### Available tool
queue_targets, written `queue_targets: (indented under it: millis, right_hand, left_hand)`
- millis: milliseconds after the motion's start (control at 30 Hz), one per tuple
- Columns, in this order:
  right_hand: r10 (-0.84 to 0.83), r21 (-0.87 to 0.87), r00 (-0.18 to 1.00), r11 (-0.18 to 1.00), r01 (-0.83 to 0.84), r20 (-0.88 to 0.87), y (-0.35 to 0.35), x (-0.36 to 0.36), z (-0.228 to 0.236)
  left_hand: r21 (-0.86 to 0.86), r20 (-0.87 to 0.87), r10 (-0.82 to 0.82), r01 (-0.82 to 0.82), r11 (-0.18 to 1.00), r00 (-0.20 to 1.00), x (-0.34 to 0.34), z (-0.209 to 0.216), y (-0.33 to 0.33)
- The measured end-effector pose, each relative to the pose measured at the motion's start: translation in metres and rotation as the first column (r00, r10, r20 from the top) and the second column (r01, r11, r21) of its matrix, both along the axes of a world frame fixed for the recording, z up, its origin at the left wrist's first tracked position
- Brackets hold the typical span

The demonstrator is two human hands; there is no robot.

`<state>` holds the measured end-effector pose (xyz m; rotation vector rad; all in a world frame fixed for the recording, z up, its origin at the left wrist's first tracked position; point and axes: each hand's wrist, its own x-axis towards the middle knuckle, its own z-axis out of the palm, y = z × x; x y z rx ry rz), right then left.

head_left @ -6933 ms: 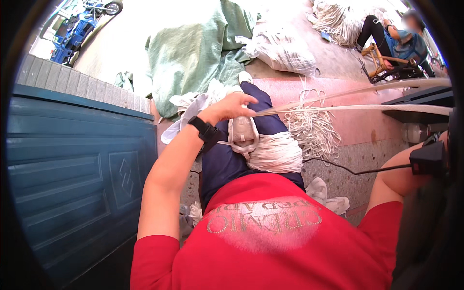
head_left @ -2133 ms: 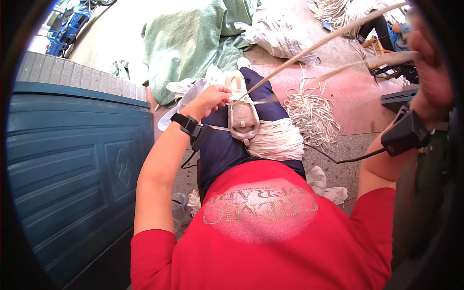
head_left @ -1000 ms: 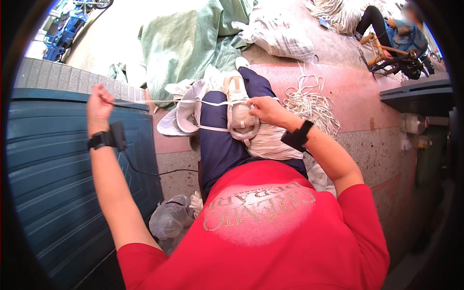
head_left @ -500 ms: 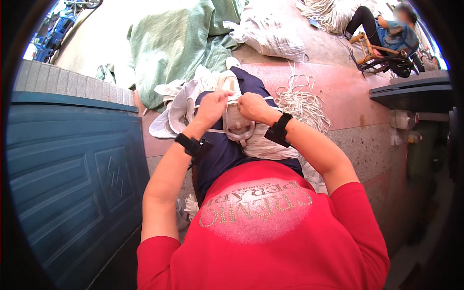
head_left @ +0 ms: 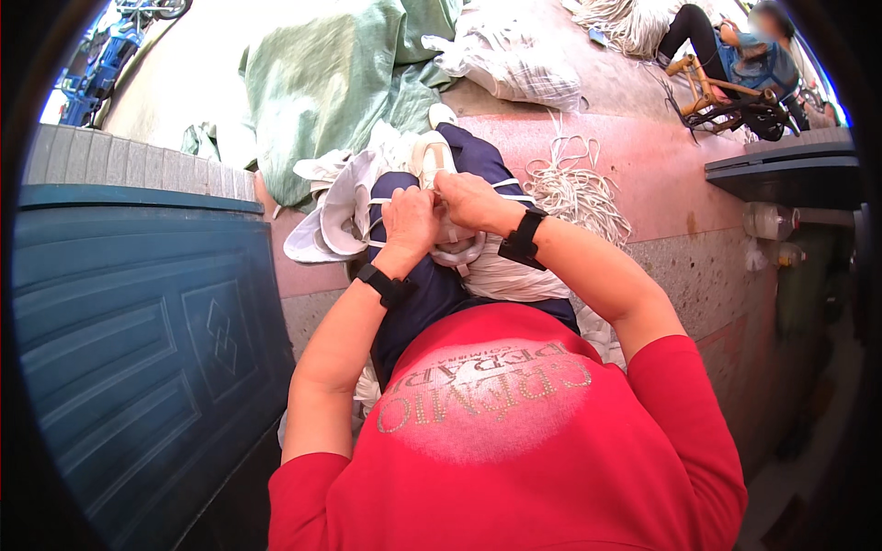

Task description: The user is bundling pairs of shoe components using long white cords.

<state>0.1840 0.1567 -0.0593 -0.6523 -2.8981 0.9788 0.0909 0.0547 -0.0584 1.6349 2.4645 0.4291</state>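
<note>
A: Your beige shoe (head_left: 462,255), where is it?
B: On your lap, over your navy trousers (head_left: 418,289). Toe points away from you, padded collar faces your red shirt (head_left: 542,459). Your fingers cover the middle.
A: Your left hand (head_left: 411,220)?
B: Over the shoe's left side, fingers curled in. Fingertips hidden, so I can't tell whether you're gripping anything.
A: Your right hand (head_left: 473,202)?
B: Over the shoe's right side, fingers bunched and aimed at your left hand. The two are close together; can't tell if they touch. Grip hidden too, so can't tell what you hold, if anything.
A: Anything on your wrists?
B: Black wristbands (head_left: 522,239), one each.
A: Laces?
B: Pale lace strips (head_left: 517,196) show either side of your hands. A thick white lace bundle (head_left: 519,277) lies across your right thigh, beside the shoe. Loose lace pile (head_left: 583,193) on the floor past your right leg.
A: Left of you?
B: White fabric pieces (head_left: 347,216) just beside your left leg, blue panelled door (head_left: 138,312) further out.
A: Ahead?
B: Green tarp (head_left: 322,110), then a stuffed plastic bag (head_left: 514,73) to its right. Top right, a seated person in blue (head_left: 758,69), well apart from you.
</note>
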Motion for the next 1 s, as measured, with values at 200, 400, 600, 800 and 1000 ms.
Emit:
queue_targets:
  millis: [200,400,600,800,1000]
  right_hand:
    - [0.016,0.003,1.000,1.000,-0.016,0.016,0.012,0.012,-0.003]
    - [-0.081,-0.028,0.987,0.996,0.086,0.141,0.025,0.051,0.040]
    - [0.023,-0.286,0.998,0.958,-0.006,0.055,-0.010,0.002,0.001]
    - [-0.339,-0.660,0.930,0.733,0.165,-0.144,0.015,0.041,0.027]
    - [-0.397,-0.749,0.911,0.637,0.185,-0.113,0.016,0.039,0.030]
  left_hand:
    - [-0.168,0.118,-0.031,0.051,0.984,0.993,-0.009,-0.001,0.014]
    - [-0.252,0.574,0.081,0.082,0.964,0.815,-0.049,0.062,-0.010]
    - [-0.145,0.869,0.140,-0.026,0.989,0.474,-0.036,0.075,-0.012]
    - [-0.031,0.892,0.078,-0.113,0.993,0.444,-0.032,0.043,-0.025]
    - [-0.015,0.898,0.011,0.007,1.000,0.439,-0.023,0.039,-0.007]
